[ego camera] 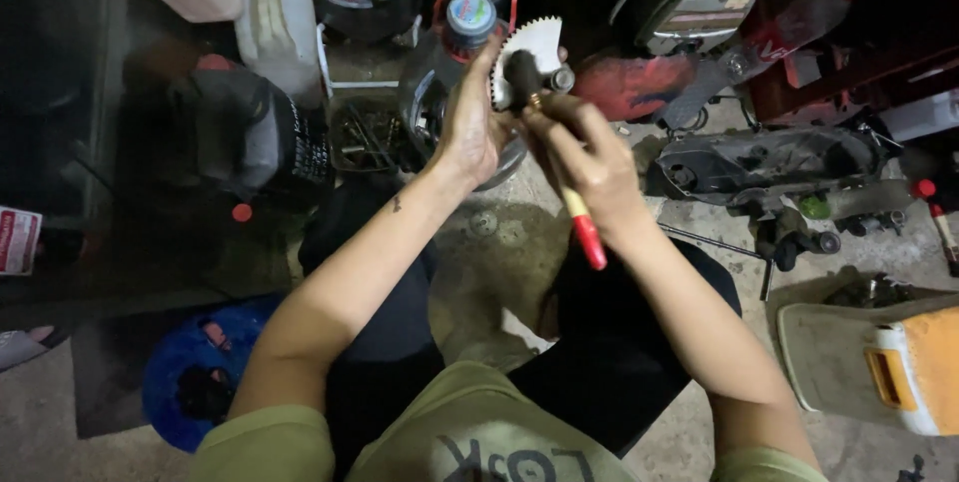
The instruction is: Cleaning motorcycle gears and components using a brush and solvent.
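Note:
My left hand (470,122) holds up a toothed metal gear part (531,42), a pale sector with teeth along its curved edge and a short shaft. My right hand (589,162) grips a paintbrush (579,217) with a tan and red handle. Its dark bristle head (521,72) rests against the gear part. Both hands are raised above my knees in dark trousers. A bottle with a blue cap (471,17) stands just behind my left hand.
Several plastic jugs and containers (275,12) stand at the back left. A small tray of bolts (365,132) lies on the concrete floor. Dark engine covers and parts (759,162) lie at the right, and an orange and white case (899,367) at the lower right. A blue basin (190,372) sits at the lower left.

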